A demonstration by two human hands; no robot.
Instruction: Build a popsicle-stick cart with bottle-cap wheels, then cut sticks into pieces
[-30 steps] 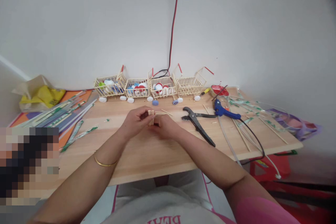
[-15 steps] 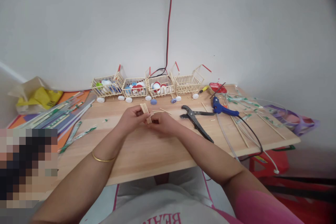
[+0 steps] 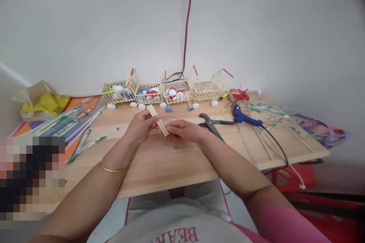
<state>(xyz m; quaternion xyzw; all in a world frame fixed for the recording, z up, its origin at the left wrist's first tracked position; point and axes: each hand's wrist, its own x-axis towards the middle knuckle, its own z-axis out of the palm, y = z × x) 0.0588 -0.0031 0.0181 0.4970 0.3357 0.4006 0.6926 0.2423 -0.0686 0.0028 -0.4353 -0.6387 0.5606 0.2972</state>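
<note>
A small bundle of short wooden sticks [image 3: 158, 120] is tilted above the middle of the table. My left hand [image 3: 142, 124] is closed round its left side, thumb across the sticks. At the lower end of the bundle is my right hand [image 3: 184, 131], its fingers pinched together; whether they grip a stick is hidden. Loose sticks [image 3: 173, 119] lie just behind my hands. To the right are black cutters [image 3: 211, 123] and a blue glue gun [image 3: 245, 117].
Stick-built carts [image 3: 177, 93] with round wheels line the wall, some holding coloured caps. A red dish [image 3: 240, 95] sits at the back right. Wrapped sticks [image 3: 64, 115] and a yellow bag [image 3: 47, 104] are at left. Cables hang over the table's right edge [image 3: 322, 155].
The bundle shows more of its length and tilts more to the left. My right hand has shifted slightly right, to the bundle's lower end. The whole view has shifted a little.
</note>
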